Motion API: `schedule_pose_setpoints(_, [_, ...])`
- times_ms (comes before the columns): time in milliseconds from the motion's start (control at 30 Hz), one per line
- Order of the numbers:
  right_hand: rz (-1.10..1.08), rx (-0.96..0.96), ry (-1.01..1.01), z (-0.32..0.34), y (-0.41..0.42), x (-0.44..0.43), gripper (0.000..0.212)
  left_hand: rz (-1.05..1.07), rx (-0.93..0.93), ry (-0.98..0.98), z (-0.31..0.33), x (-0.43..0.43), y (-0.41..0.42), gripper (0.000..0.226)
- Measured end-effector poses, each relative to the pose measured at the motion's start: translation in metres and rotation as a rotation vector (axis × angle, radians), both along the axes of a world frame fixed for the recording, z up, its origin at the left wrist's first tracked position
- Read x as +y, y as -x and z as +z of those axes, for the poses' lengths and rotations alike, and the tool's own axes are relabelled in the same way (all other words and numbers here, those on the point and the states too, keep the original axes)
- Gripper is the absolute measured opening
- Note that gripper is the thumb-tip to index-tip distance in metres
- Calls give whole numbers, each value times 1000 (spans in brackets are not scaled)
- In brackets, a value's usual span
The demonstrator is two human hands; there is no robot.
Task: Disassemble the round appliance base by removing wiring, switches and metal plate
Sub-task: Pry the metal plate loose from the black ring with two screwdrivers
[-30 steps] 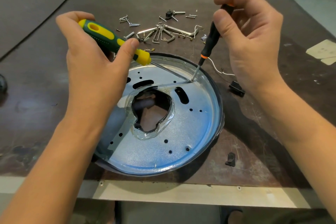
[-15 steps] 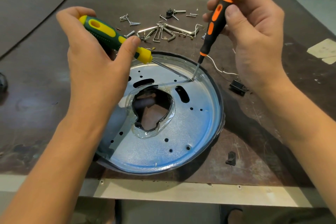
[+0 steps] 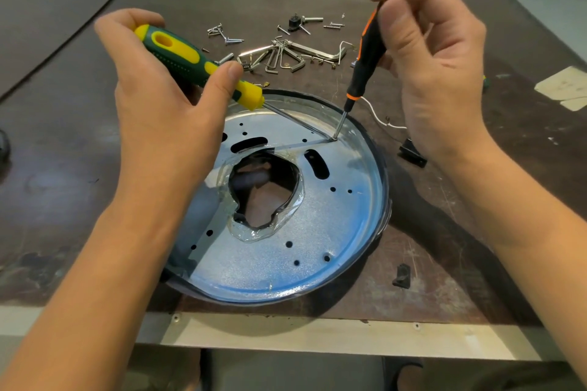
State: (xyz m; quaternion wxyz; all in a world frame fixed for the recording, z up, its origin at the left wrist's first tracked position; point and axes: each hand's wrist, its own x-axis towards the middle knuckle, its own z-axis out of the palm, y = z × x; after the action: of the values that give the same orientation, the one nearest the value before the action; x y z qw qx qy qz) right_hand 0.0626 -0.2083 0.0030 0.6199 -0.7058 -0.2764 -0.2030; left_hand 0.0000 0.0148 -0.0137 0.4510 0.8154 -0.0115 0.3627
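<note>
A: Judging from the bench, how far along is the strip-down?

B: Partway, I'd say. Loose silver screws and hex keys [image 3: 279,57] lie at the far side of the dark brown worktable [image 3: 460,279]. A white wire [image 3: 378,116] and a small black switch block [image 3: 412,154] sit outside the round black-rimmed appliance base [image 3: 386,200], which is near the table's front edge. The shiny perforated metal plate [image 3: 317,241] is seated in it, so that is left to do.

A: And the hands?

B: The left hand [image 3: 165,111] grips a green-and-yellow screwdriver [image 3: 178,54]. The right hand [image 3: 438,73] pinches a slim black-and-orange screwdriver [image 3: 365,57]. Both tips meet at one spot on the plate's far edge.

A: Anything in the base?

B: Only the plate, which has a ragged central hole. I can see no loose parts.
</note>
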Motion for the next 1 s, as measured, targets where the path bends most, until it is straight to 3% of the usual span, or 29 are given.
schedule_pose_setpoints(100, [-17, -64, 38, 1, -2, 0, 22, -2, 3, 0, 0, 0, 0, 52])
schedule_pose_setpoints(267, [27, 29, -25, 0, 0, -2, 21, 1, 0, 0, 0, 0, 0, 51])
schedule_pose_setpoints(400, [-21, -68, 34, 1, -1, 0, 22, -7, 5, 8, 0, 0, 0, 51])
schedule_pose_setpoints(533, [44, 3, -4, 0, -3, -4, 28, -10, 3, 5, 0, -1, 0, 51])
schedule_pose_setpoints(700, [13, -14, -22, 1, 3, 2, 17, -20, 2, 3, 1, -1, 0, 51])
schedule_pose_setpoints(800, [-10, -72, 13, 3, 1, 2, 22, -12, -1, -6, 1, -1, 1, 50])
schedule_pose_setpoints(1000, [26, 41, -61, 3, -1, -3, 15, -14, 0, 2, 1, -1, 0, 50])
